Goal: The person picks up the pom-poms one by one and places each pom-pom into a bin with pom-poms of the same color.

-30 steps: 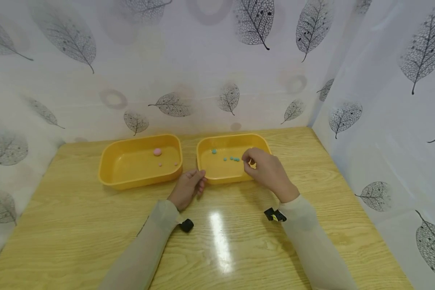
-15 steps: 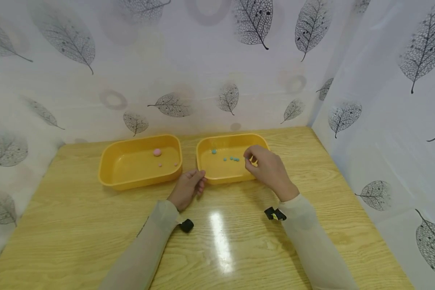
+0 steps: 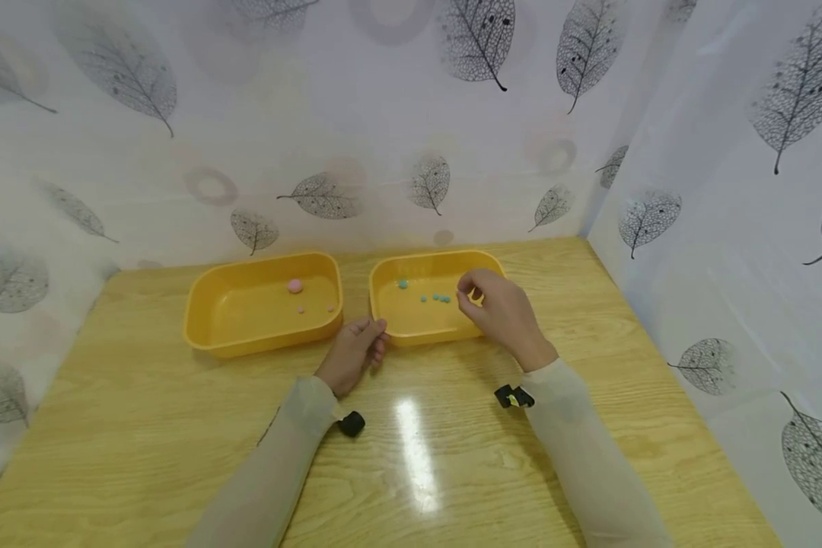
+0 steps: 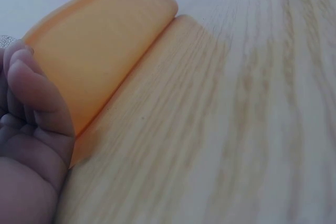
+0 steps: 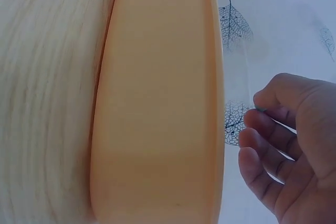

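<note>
My left hand (image 3: 352,355) grips the near left corner of the right yellow tray (image 3: 425,336), its thumb at the rim; the left wrist view shows the curled fingers (image 4: 37,90) against the tray's wall. Over the right side of this tray, my right hand (image 3: 503,310) pinches a tiny teal bead (image 5: 261,109) between thumb and index finger, mostly hidden by the fingertips. A larger teal ball (image 3: 403,284) lies toward the back left of the tray. Several small teal beads (image 3: 436,297) lie in a loose row near its middle.
To the left stands another yellow tray (image 3: 246,344), with a pink ball (image 3: 294,286) and two tiny pink beads (image 3: 300,310) inside. Both trays stand on a wood-grain table (image 3: 178,434), in front of a leaf-print curtain (image 3: 356,122).
My right hand has risen a little over the tray, its fingertips still together. The left hand stays at the tray's corner, and the beads lie where they were.
</note>
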The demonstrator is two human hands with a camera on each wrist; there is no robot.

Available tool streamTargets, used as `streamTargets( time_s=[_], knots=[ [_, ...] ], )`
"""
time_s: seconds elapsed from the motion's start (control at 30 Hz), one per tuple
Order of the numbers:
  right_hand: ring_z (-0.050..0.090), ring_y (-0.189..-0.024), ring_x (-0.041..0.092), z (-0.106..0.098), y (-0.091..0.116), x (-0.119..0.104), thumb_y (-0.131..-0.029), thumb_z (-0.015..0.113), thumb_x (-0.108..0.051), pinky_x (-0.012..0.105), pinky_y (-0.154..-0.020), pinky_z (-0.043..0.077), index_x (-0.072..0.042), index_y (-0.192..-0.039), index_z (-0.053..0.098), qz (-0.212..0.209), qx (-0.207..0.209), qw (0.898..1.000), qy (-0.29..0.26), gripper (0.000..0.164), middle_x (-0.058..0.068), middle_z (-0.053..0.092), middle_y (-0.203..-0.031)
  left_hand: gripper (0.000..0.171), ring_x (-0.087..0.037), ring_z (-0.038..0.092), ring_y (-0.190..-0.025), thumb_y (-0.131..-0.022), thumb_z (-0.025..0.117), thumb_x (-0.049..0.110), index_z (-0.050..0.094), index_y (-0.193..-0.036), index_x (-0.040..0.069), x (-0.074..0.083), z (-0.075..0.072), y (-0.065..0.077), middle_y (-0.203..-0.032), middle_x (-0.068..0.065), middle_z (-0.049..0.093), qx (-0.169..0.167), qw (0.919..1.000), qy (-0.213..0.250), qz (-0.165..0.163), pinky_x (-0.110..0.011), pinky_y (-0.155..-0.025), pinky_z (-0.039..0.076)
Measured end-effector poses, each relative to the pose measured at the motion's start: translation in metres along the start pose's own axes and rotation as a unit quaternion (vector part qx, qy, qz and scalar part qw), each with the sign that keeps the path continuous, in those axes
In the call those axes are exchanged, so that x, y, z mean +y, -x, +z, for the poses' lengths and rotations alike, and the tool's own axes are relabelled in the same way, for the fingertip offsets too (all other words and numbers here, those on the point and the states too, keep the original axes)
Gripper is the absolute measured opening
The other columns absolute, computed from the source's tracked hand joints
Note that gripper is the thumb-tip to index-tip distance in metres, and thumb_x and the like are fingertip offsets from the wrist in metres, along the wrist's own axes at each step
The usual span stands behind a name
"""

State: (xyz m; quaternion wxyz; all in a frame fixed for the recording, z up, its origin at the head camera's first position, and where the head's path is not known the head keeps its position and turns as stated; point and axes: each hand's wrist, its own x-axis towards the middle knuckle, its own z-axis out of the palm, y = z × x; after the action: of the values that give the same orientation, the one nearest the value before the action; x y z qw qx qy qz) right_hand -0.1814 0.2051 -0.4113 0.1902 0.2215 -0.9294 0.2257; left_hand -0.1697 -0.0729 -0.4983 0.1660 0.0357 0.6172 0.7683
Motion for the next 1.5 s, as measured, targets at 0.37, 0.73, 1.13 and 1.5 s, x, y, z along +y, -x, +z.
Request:
streamTargets(
  time_s=[0.37, 0.73, 1.13, 1.5],
  knots=[
    [0.064, -0.088, 0.024, -0.021, -0.065, 0.018, -0.097, 0.063, -0.012, 0.041, -0.079, 0.054, -0.006, -0.109, 0.07, 0.056, -0.123, 0.991, 0.005, 0.015, 0.007, 0.07, -0.1, 0.029, -0.01, 0.053, -0.062, -0.107, 0.06, 0.026, 0.066, -0.087, 0.007, 0.002, 0.0, -0.001, -0.074, -0.001, 0.061, 0.006, 0.9999, 0.013, 0.002, -0.021, -0.057, 0.048],
    [0.042, -0.069, 0.019, -0.008, -0.115, 0.028, -0.088, 0.053, 0.0, 0.034, -0.066, 0.035, -0.013, -0.075, 0.054, 0.054, -0.353, 0.929, 0.099, 0.018, 0.003, 0.051, -0.075, 0.027, -0.011, 0.053, -0.061, -0.106, 0.06, 0.025, 0.065, -0.088, 0.006, 0.001, 0.001, -0.001, -0.074, -0.002, 0.06, 0.009, 0.9999, 0.013, -0.004, -0.021, -0.057, 0.048],
    [0.013, -0.054, 0.013, 0.019, -0.118, 0.018, -0.077, 0.043, 0.007, 0.03, -0.053, 0.014, -0.021, -0.054, 0.034, 0.019, -0.503, 0.857, 0.113, 0.038, -0.005, 0.024, -0.053, 0.029, -0.01, 0.053, -0.061, -0.107, 0.06, 0.026, 0.064, -0.085, 0.007, 0.0, -0.001, -0.001, -0.074, -0.001, 0.06, -0.002, 0.9997, 0.024, -0.009, -0.022, -0.057, 0.048],
    [0.014, -0.051, 0.012, 0.022, -0.115, 0.017, -0.082, 0.049, 0.006, 0.029, -0.05, 0.015, -0.021, -0.053, 0.034, 0.022, -0.496, 0.86, 0.116, 0.042, -0.005, 0.024, -0.053, 0.028, -0.01, 0.053, -0.061, -0.107, 0.06, 0.026, 0.064, -0.087, 0.007, -0.001, -0.001, -0.002, -0.074, -0.001, 0.06, -0.001, 0.9999, 0.016, 0.002, -0.021, -0.057, 0.048]
  ],
)
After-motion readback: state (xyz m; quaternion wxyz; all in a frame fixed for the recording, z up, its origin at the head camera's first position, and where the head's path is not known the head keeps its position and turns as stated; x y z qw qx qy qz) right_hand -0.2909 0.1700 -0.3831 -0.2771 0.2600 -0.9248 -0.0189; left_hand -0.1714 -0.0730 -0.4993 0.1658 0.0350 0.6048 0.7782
